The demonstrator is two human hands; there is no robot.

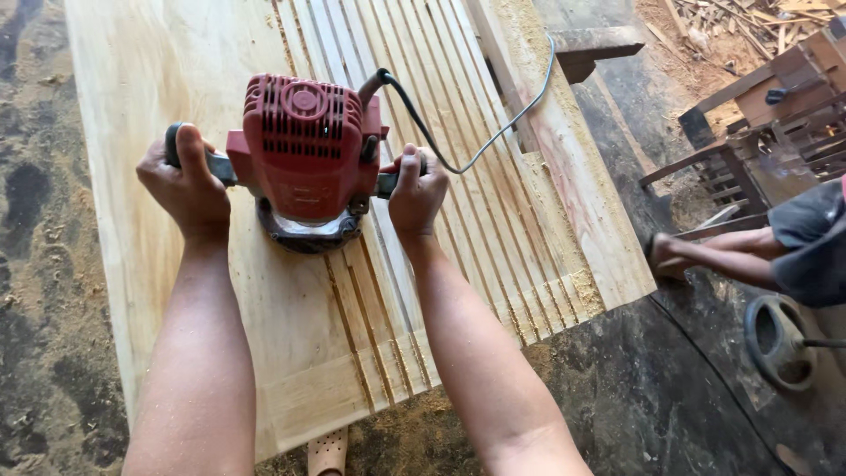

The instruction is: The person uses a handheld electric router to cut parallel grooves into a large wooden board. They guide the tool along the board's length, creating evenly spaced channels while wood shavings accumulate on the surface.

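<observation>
We see no boxes or signs here, only a faint raised mark on the side of the red tool, too small for us to make out.

The big red power tool with a vented top and a round metal base (304, 159) stands upright on a wide pale wooden board (167, 79). The board lies flat on the dark, dusty floor (643, 388). Long straight grooves (467, 203) run down the right part of the board, side by side. The tool sits at the left edge of these grooves. A thin grey cord (493, 132) comes out of the tool's top and curves away across the board.

Our left hand (187, 189) is closed tight around the dark handle on the tool's left side. Our right hand (416, 192) is closed tight around the handle on its right side. Both arms reach straight out.

Pale sawdust (582, 291) sits at the near right corner of the board. At the right edge, another person's bare leg (723, 256) rests on the floor near a stack of wooden frames (784, 115).
</observation>
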